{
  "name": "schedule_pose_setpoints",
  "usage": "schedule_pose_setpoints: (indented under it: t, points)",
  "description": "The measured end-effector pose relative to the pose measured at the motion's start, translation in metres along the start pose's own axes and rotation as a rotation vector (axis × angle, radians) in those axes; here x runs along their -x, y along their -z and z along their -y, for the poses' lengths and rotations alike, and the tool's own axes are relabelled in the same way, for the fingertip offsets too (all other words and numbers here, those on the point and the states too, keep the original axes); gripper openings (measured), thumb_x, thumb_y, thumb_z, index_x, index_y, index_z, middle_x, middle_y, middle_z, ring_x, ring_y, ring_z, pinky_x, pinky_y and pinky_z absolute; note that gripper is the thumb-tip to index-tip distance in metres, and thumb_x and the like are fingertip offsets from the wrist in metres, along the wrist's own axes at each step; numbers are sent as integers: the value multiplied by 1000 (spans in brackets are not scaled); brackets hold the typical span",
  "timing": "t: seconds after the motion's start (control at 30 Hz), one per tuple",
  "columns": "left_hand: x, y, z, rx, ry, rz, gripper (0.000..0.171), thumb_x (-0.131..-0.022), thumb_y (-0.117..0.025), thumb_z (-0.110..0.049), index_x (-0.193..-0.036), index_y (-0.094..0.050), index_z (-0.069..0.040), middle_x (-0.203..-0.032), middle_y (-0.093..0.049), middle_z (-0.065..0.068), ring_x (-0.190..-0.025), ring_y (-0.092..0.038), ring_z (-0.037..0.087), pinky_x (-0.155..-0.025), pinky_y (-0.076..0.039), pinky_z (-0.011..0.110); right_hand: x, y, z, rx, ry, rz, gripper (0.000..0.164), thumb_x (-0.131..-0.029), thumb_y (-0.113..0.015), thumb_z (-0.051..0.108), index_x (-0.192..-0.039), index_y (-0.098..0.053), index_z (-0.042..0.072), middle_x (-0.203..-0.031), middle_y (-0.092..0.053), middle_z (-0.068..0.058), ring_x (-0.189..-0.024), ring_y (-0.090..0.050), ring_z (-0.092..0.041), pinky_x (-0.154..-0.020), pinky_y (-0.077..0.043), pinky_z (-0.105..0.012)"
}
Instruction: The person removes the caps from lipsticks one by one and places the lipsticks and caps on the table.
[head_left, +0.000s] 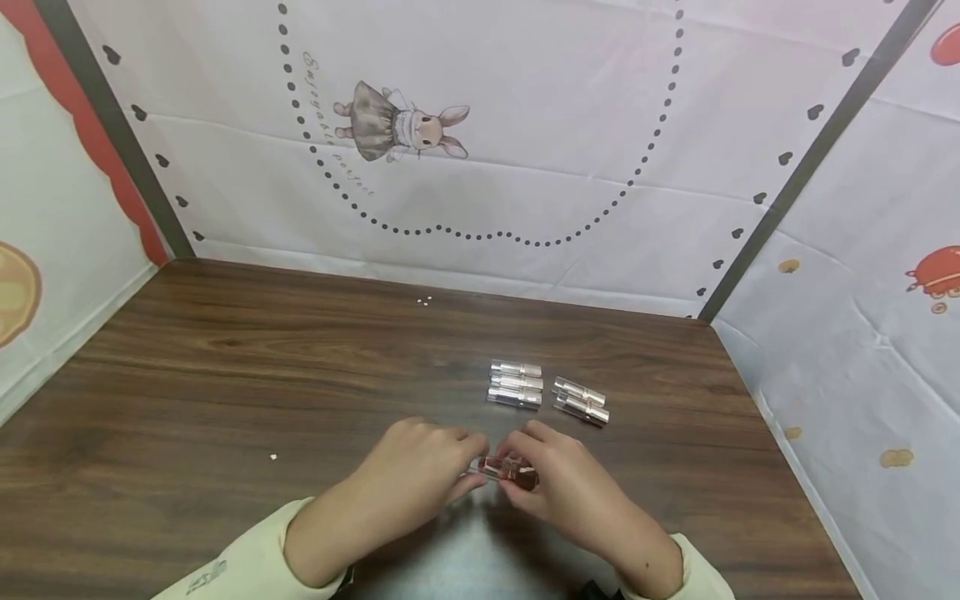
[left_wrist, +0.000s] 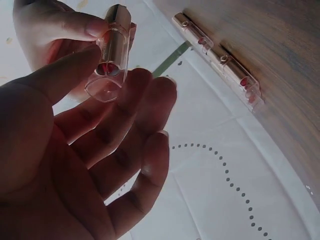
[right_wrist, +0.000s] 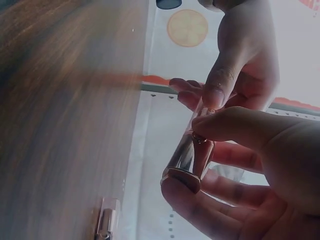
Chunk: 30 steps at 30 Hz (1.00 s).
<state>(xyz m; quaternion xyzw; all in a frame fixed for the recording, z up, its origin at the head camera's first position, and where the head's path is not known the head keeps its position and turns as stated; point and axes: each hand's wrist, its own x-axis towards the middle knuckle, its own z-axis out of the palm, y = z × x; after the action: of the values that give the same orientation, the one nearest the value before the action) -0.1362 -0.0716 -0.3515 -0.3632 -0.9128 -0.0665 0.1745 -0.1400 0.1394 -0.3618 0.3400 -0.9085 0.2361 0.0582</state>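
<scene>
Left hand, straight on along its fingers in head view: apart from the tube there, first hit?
Most likely the right hand, which faces the left hand across the tube. Depth between them is unclear.

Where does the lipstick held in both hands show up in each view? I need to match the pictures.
Head: the held lipstick is low, just right of centre, between the left hand and right hand.
Left wrist: the held lipstick, near the top, left of centre.
Right wrist: the held lipstick, slightly right of and below centre.
Shared landmark: the wood table, lower half in head, upper right in left wrist, left side in right wrist.
</scene>
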Motion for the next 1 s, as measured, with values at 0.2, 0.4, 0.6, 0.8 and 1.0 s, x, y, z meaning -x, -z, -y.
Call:
schedule_pose_setpoints:
  t: [0.2,0.4,0.6,0.8,1.0]
  points:
    - [-1,2,2,-7,9,-9,24,-86,-75,-42,-87,-68,-19,-69,-62,-11,-50,-48,4,-48,-34,23,-1,-1,-1,-109,19,8,23,-80,-80,6,-98,-67,11,-89,-67,3,-78,-66,-3,-69,-53,-13]
    - [-1,1,4,-18,13,-8,25,-86,-75,-42,-86,-66,-19,-69,-62,-10,-49,-46,3,-47,-34,23,-2,-2,-3,-118,8,33,33,-79,-81,3,-110,-69,6,-94,-71,-2,-79,-68,-4,-69,-53,-14]
    - [-1,1,4,-16,28,2,28,-85,-75,-45,-85,-64,-19,-68,-61,-11,-49,-42,2,-46,-32,21,-3,-3,-2,-70,19,-6,32,-78,-82,4,-108,-72,1,-89,-72,-4,-74,-65,-4,-65,-53,-16]
    - [0,-1,4,-13,29,28,27,-87,-72,-47,-83,-63,-22,-65,-57,-11,-48,-42,3,-43,-32,23,-4,-3,-2,-49,24,-16,22,-78,-83,6,-98,-75,5,-84,-69,0,-73,-61,-2,-64,-54,-18]
    - [-1,-3,4,11,39,59,26,-87,-73,-46,-83,-64,-21,-63,-57,-11,-48,-41,3,-43,-31,23,-4,-4,-2,-40,33,3,16,-78,-83,7,-91,-74,8,-81,-68,2,-73,-61,-1,-64,-53,-17]
